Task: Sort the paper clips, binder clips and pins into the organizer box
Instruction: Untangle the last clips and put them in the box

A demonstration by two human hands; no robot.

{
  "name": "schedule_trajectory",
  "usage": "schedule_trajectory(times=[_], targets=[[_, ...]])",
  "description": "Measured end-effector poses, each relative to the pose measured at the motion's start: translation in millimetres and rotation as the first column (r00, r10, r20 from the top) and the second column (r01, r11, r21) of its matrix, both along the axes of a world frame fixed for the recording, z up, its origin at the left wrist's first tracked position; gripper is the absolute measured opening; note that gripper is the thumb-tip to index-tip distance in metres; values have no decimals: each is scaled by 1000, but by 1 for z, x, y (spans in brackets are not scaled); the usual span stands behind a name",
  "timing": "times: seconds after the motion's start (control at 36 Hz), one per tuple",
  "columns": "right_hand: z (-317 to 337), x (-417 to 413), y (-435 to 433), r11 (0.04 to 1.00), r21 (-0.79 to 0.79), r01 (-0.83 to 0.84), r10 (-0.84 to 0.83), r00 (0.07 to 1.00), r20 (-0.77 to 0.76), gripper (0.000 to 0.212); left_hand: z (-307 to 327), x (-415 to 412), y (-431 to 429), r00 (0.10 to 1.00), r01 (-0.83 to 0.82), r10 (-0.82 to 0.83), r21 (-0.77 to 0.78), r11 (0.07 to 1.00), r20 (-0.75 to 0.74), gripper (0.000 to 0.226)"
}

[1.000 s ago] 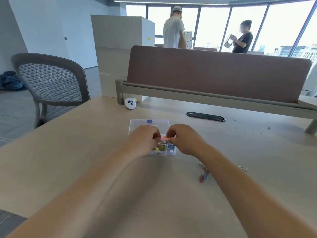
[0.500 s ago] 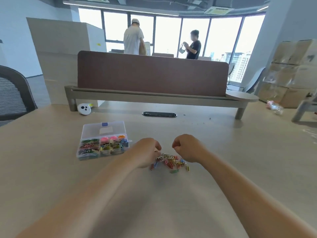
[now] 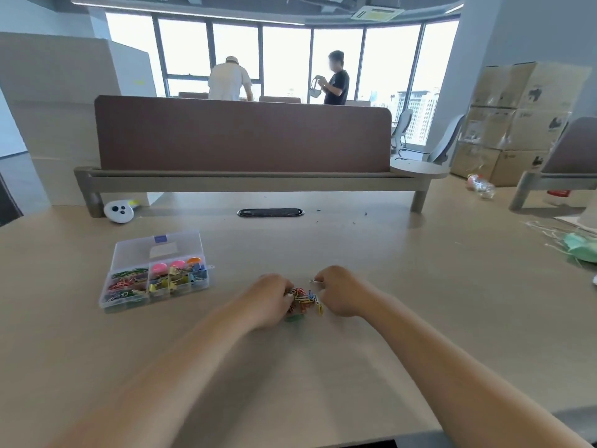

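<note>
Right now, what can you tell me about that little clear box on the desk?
The organizer box is clear plastic, shallow and rectangular, lying flat on the wooden desk, left of both hands and touched by neither. Its lid looks folded back, with a pale label and a small blue tab. Dividers split it into compartments: coloured paper clips at the left, yellow and blue binder clips in the middle, pink and orange round pieces behind them.

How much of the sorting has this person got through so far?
Mostly done, it seems: the organizer box already holds paper clips, binder clips and round pins in separate compartments. In hand: the left hand and right hand are gathering a loose pile of paper clips on the table. That pile is what's left.
</note>
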State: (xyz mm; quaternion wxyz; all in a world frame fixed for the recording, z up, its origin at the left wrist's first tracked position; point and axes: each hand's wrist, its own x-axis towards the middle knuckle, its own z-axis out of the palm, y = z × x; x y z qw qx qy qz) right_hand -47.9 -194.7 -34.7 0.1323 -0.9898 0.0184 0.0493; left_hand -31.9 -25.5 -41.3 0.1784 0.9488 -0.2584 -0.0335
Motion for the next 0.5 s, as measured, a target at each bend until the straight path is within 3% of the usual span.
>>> schedule_trajectory(times=[0.08, 0.19, 0.36, 0.5], targets=[[2, -4, 4, 999, 25, -30, 30, 1000, 8, 17, 2, -4, -1, 998, 0, 3, -42, 999, 67, 27], [5, -11, 7, 995, 80, -56, 54, 998, 24, 31, 8, -9, 3, 991, -9, 25, -120, 993, 130, 35], [15, -22, 3, 993, 117, -32, 26, 998, 55, 33, 15, -13, 22, 984, -1, 28, -152, 988, 174, 35], [19, -30, 5, 987, -133, -89, 84, 995, -49, 46, 15, -14, 37, 992, -50, 49, 6, 999, 120, 43]])
